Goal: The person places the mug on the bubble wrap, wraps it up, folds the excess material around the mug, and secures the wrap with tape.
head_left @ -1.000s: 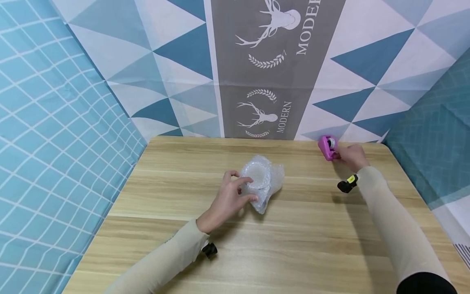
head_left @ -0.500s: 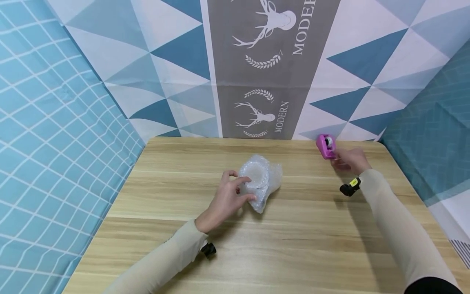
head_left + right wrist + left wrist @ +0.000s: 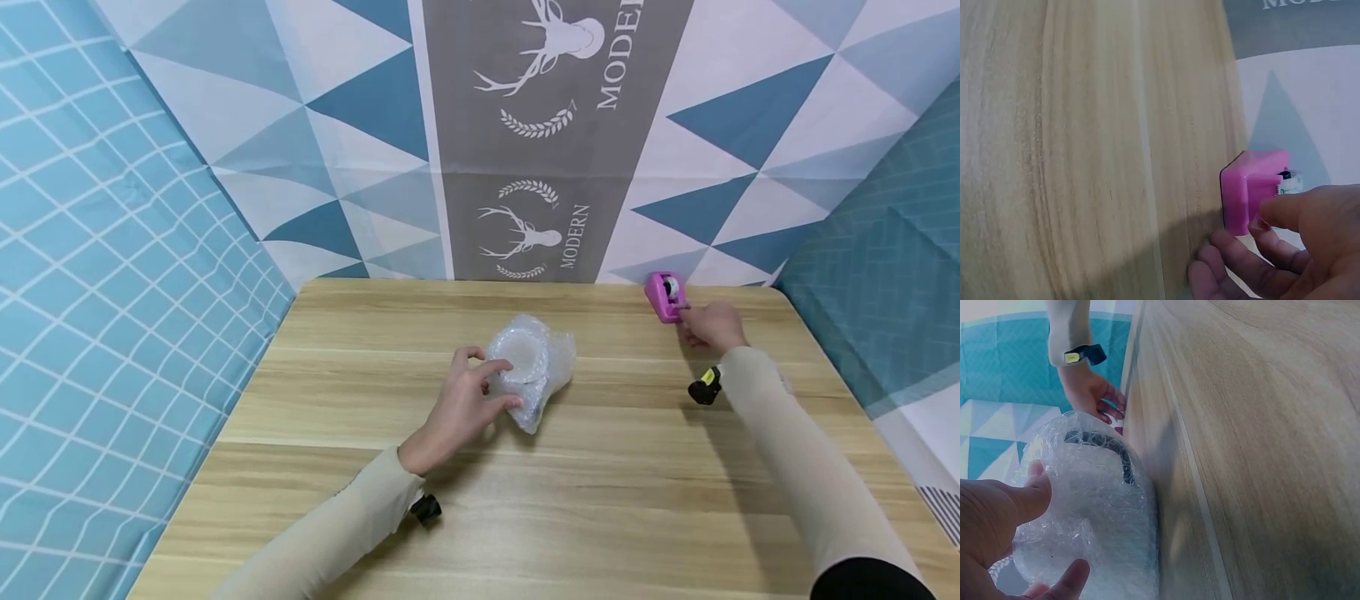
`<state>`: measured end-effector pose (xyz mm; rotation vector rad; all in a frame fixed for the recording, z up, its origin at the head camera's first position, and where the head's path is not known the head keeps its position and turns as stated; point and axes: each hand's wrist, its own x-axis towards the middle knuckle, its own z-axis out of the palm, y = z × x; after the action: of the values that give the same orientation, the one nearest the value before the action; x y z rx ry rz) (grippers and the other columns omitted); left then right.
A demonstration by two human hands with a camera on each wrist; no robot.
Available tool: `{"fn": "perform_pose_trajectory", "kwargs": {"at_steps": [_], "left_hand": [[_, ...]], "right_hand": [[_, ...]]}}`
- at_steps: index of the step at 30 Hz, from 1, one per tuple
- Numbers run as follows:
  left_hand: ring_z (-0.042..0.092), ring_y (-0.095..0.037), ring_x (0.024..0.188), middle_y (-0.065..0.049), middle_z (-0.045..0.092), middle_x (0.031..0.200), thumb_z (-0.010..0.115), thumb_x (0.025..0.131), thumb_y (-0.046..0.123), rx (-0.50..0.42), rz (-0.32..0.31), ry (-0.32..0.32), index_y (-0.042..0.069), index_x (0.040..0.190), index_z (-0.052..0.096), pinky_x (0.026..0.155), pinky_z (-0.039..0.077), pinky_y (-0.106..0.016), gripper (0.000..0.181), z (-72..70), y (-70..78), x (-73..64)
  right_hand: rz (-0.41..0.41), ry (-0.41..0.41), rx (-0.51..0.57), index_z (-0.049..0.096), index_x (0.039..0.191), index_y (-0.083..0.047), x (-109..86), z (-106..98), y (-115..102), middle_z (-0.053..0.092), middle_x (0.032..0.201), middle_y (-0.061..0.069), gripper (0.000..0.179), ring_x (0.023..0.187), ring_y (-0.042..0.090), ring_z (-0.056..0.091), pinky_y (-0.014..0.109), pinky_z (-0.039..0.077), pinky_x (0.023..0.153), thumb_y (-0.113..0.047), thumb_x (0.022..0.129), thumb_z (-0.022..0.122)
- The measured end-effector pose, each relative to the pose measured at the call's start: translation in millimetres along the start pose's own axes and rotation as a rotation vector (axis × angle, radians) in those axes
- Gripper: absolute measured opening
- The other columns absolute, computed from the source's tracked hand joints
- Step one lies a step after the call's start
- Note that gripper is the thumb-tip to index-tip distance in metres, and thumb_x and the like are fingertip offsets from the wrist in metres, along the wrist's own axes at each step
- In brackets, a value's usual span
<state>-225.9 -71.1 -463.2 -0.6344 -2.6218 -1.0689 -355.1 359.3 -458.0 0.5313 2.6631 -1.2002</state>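
Note:
A round-topped thing in clear bubble wrap [image 3: 529,379] lies on the wooden table near its middle. What is inside cannot be made out, though a dark curved band shows through the wrap in the left wrist view. My left hand [image 3: 461,408] holds its near left side, thumb and fingers curled about the wrap. By the table's back edge stands a pink tape dispenser [image 3: 664,298] with a roll of tape [image 3: 1291,182]. At its front end, my right hand [image 3: 716,325] pinches the tape between thumb and index finger; the other fingers curl loosely below.
The wooden table [image 3: 600,500] meets a patterned cloth backdrop [image 3: 375,150] along its back edge. Blue gridded cloth [image 3: 112,292] hangs at the left, and teal cloth [image 3: 885,275] at the right.
At the dispenser, my right hand has shifted slightly and its fingers have drawn in at the front end. My left hand keeps its place on the bubble-wrapped thing.

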Motion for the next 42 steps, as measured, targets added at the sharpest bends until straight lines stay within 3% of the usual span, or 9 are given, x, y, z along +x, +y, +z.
{"fn": "perform_pose_trajectory", "kwargs": {"at_steps": [3, 8, 13, 16, 20, 24, 30, 35, 42], "left_hand": [[0.066, -0.023, 0.082, -0.02, 0.05, 0.126, 0.092, 0.074, 0.031, 0.009, 0.005, -0.002, 0.01, 0.119, 0.075, 0.073, 0.054, -0.024, 0.052, 0.6, 0.0, -0.8], [0.066, -0.021, 0.081, -0.02, 0.051, 0.125, 0.092, 0.074, 0.031, 0.017, 0.013, -0.007, 0.01, 0.12, 0.075, 0.073, 0.054, -0.024, 0.053, 0.0, 0.7, -0.5], [0.065, -0.019, 0.082, -0.019, 0.051, 0.125, 0.092, 0.075, 0.03, 0.03, 0.02, 0.005, 0.009, 0.12, 0.075, 0.073, 0.054, -0.024, 0.053, -0.9, 1.6, 2.9], [0.064, -0.017, 0.083, -0.019, 0.051, 0.125, 0.091, 0.076, 0.032, 0.033, 0.022, 0.0, 0.01, 0.121, 0.074, 0.075, 0.054, -0.024, 0.053, -0.1, 2.6, 5.5], [0.064, -0.019, 0.083, -0.019, 0.05, 0.125, 0.091, 0.076, 0.032, 0.016, -0.002, -0.019, 0.01, 0.121, 0.074, 0.075, 0.053, -0.025, 0.052, -0.3, 4.1, 5.0], [0.063, -0.018, 0.083, -0.019, 0.049, 0.125, 0.092, 0.076, 0.03, 0.006, -0.025, -0.015, 0.01, 0.121, 0.074, 0.074, 0.053, -0.025, 0.052, -1.6, 3.9, 3.6], [0.064, -0.019, 0.083, -0.019, 0.051, 0.124, 0.092, 0.075, 0.031, 0.029, 0.01, -0.003, 0.009, 0.12, 0.074, 0.073, 0.053, -0.025, 0.053, -1.7, 2.8, 3.2], [0.063, -0.018, 0.084, -0.021, 0.051, 0.128, 0.091, 0.076, 0.033, 0.045, 0.01, -0.007, 0.01, 0.122, 0.074, 0.074, 0.054, -0.026, 0.054, -1.5, 2.4, 2.4], [0.063, -0.02, 0.086, -0.023, 0.052, 0.128, 0.091, 0.075, 0.034, 0.061, 0.02, -0.009, 0.01, 0.122, 0.074, 0.074, 0.054, -0.026, 0.055, -2.9, 3.0, 1.3]], "right_hand": [[-0.006, 0.033, -0.071, 0.064, 0.089, 0.006, 0.4, 2.0, -0.3, 0.062, 0.06, 0.005, 0.039, 0.057, 0.019, 0.06, 0.03, 0.049, 0.053, -0.028, 0.104, 0.05], [0.013, 0.069, -0.16, 0.06, 0.081, 0.001, 0.2, 4.8, -7.2, 0.059, 0.058, 0.006, 0.035, 0.053, 0.018, 0.056, 0.03, 0.045, 0.05, -0.022, 0.105, 0.048], [-0.072, 0.109, -0.254, 0.053, 0.069, -0.003, -0.2, 4.9, -10.2, 0.053, 0.06, 0.007, 0.027, 0.056, 0.02, 0.051, 0.031, 0.044, 0.053, -0.008, 0.096, 0.053], [-0.051, 0.115, -0.238, 0.051, 0.064, -0.006, -1.2, 0.8, -2.6, 0.049, 0.059, 0.004, 0.031, 0.056, 0.019, 0.049, 0.031, 0.044, 0.053, -0.006, 0.095, 0.052], [-0.03, 0.092, -0.183, 0.05, 0.061, -0.01, -7.4, -2.7, 6.0, 0.046, 0.051, -0.002, 0.044, 0.05, 0.016, 0.049, 0.031, 0.041, 0.05, -0.023, 0.102, 0.05], [-0.24, 0.062, -0.259, 0.056, 0.069, -0.003, -23.9, 3.6, -6.8, 0.052, 0.059, 0.002, 0.036, 0.056, 0.016, 0.049, 0.029, 0.04, 0.051, -0.023, 0.099, 0.057], [-0.532, -0.014, -0.289, 0.072, 0.096, 0.006, -69.4, 34.7, -52.8, 0.071, 0.087, 0.018, 0.018, 0.072, 0.02, 0.059, 0.028, 0.048, 0.062, -0.011, 0.096, 0.065], [-0.648, -0.104, -0.274, 0.072, 0.092, 0.001, -107.1, 60.4, -88.0, 0.07, 0.082, 0.014, 0.011, 0.065, 0.013, 0.058, 0.026, 0.047, 0.06, -0.008, 0.095, 0.067], [-0.764, -0.112, -0.199, 0.074, 0.091, -0.003, -145.4, 78.5, -119.1, 0.074, 0.088, 0.008, 0.015, 0.075, 0.019, 0.067, 0.028, 0.052, 0.065, -0.014, 0.096, 0.066]]}}
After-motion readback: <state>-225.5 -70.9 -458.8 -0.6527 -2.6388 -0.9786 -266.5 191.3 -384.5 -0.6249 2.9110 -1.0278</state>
